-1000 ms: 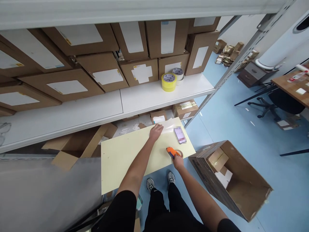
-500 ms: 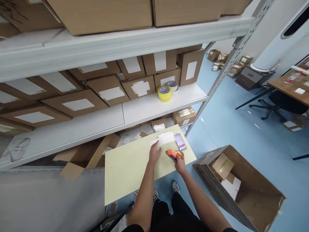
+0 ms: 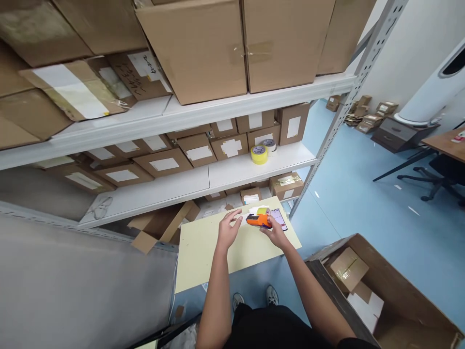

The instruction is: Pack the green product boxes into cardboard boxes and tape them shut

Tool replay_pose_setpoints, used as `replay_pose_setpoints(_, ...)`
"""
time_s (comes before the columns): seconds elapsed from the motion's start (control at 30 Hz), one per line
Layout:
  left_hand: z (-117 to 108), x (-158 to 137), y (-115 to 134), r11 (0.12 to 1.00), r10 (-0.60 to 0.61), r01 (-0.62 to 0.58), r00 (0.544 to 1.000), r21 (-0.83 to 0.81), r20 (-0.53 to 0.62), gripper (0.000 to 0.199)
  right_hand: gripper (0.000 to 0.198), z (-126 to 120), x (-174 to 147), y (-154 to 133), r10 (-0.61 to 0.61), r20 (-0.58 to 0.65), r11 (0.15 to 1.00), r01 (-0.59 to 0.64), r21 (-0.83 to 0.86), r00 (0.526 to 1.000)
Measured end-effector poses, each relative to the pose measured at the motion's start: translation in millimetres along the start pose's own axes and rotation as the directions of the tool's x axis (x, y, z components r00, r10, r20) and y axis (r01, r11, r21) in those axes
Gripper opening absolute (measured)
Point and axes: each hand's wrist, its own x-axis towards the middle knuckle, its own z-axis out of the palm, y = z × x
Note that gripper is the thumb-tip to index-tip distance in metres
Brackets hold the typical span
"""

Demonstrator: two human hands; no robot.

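Just below the frame's centre, I am gripping the dispenser (image 3: 257,221), apparently loaded with tape (image 3: 263,211), in the right hand (image 3: 277,234) over the board (image 3: 207,257), while the left hand (image 3: 227,232) is hovering beside it, fingers parted, seemingly empty, and I am seeing no tape stuck down yet.

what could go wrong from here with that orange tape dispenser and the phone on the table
The right hand holds the orange tape dispenser close to the phone, so a bump could push the phone off the nearby end of the table.

The dispenser's front points toward the open left hand; any cutting edge is too small to see, but could nick fingers.
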Motion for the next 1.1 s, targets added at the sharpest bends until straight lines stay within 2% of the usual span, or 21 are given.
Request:
replay_pose_setpoints(0.1,-16.3,-7.8,39.1,0.989,0.114,-0.121,0.991,0.09,0.075,0.029,0.027,-10.9,-1.5,-34.0,-0.12,0.043,0.992,0.118,0.046,0.992)
replay_pose_setpoints(0.23,-32.8,-22.7,82.6,0.94,0.248,-0.291,0.941,0.178,0.229,0.026,0.026,-19.7,-5.6,-64.2,-0.207,0.066,0.977,0.203,0.072,0.976)
replay_pose_setpoints(0.4,-41.8,-40.8,111.1,0.915,0.273,-0.339,0.919,0.218,0.282,0.024,0.02,-27.1,-11.8,-82.8,-0.31,0.056,0.951,0.309,0.017,0.949)
replay_pose_setpoints(0.53,-44.8,-49.2,116.6,0.927,0.266,-0.325,0.921,0.187,0.284,0.022,0.013,-30.5,-15.4,-93.6,-0.389,0.061,0.92,0.391,-0.031,0.919)
replay_pose_setpoints(0.7,-54.8,-52.8,115.8,0.941,0.281,-0.314,0.934,0.128,0.222,0.03,0.016,-26.7,-13.6,-100.7,-0.459,0.092,0.883,0.465,-0.064,0.884)
replay_pose_setpoints(0.83,-69.7,-52.8,113.3,0.947,0.291,-0.31,0.938,0.08,0.188,0.039,0.029,-17.0,-11.3,-98.3,-0.474,0.074,0.866,0.48,-0.141,0.877)
replay_pose_setpoints(0.97,-85.2,-49.3,105.1,0.959,0.264,-0.274,0.954,0.065,0.14,0.027,0.045,-0.1,-13.6,-103.5,-0.475,0.073,0.841,0.476,-0.256,0.877)
replay_pose_setpoints(1.1,-99.4,-41.9,88.2,0.973,0.228,-0.229,0.973,0.016,0.022,0.024,0.053,24.1,-14.5,-118.4,-0.468,0.102,0.829,0.476,-0.293,0.878)
